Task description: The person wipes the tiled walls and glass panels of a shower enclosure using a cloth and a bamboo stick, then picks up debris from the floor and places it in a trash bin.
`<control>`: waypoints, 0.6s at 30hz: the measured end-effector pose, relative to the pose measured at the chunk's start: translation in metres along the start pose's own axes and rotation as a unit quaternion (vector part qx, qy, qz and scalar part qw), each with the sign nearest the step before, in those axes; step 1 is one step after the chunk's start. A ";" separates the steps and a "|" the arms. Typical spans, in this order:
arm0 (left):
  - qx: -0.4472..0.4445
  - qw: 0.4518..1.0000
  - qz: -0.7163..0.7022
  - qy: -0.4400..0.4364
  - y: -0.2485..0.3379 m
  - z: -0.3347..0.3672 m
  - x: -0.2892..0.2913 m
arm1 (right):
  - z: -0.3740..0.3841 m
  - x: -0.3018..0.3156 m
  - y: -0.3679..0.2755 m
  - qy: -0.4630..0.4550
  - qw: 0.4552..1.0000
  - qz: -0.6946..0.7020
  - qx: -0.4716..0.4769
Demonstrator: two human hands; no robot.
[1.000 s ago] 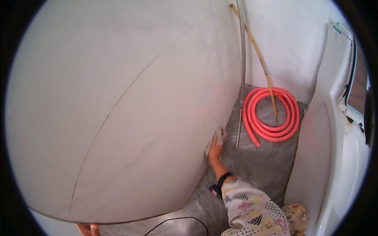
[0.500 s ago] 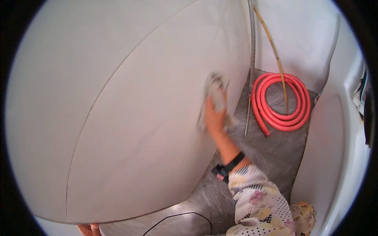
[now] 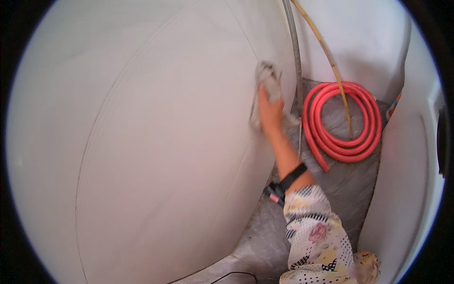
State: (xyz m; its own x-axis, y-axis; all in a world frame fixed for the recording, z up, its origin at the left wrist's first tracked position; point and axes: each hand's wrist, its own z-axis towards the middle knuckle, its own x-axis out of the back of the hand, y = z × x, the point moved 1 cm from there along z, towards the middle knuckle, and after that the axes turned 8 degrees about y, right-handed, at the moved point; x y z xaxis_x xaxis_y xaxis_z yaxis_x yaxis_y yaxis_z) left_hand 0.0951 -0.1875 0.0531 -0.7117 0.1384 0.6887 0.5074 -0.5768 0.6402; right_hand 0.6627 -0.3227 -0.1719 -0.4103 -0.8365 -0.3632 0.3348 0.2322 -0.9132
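My right hand (image 3: 271,112) is closed on a greyish-white cloth (image 3: 267,73) and holds it against the white tiled wall (image 3: 175,142), near the corner. Part of the cloth hangs out beside the hand, toward the floor side. Thin grout lines cross the wall around it. A black strap (image 3: 294,177) with a small dark device goes round my right wrist, below a patterned sleeve (image 3: 314,232). My left hand is out of the picture.
A coiled red hose (image 3: 373,128) lies on the grey floor (image 3: 338,189), with a thin bamboo stick (image 3: 326,49) leaning into it. Beside the stick, a grey pipe (image 3: 295,42) runs down the corner. White fixture panels (image 3: 402,199) stand at the right. A dark cord (image 3: 236,273) shows at the bottom.
My right hand has moved the cloth up along the wall and slightly right. My left hand, earlier at the wall's lower edge, has gone from sight. The whole view has shifted somewhat.
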 end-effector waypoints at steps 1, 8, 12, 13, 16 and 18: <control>-0.002 1.000 0.004 -0.004 0.000 -0.001 -0.004 | 0.043 0.005 0.008 -0.002 0.997 -0.048 -0.057; 0.030 0.999 -0.016 0.000 -0.005 0.002 -0.004 | 0.045 0.055 0.155 0.010 0.919 -0.298 -0.256; 0.008 1.000 -0.024 -0.018 -0.008 0.010 -0.009 | -0.155 0.151 0.191 -0.031 0.963 -0.262 -0.052; 0.011 1.000 -0.018 -0.013 -0.009 0.006 -0.005 | -0.211 0.153 0.166 -0.015 0.954 -0.263 -0.142; 0.050 0.998 0.014 0.034 -0.007 0.001 -0.003 | -0.298 0.160 0.072 -0.071 0.939 -0.113 -0.318; 0.050 0.997 -0.007 0.056 0.002 0.001 -0.013 | -0.300 0.159 0.043 -0.038 0.916 -0.093 -0.388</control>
State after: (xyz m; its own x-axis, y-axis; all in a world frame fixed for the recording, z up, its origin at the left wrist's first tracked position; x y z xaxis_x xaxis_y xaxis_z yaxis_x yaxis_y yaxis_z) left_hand 0.1064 -0.1896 0.0459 -0.7662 0.0523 0.6405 0.5388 -0.4910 0.6846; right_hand 0.3568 -0.2970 -0.3247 -0.3294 -0.9226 -0.2008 -0.4514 0.3407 -0.8247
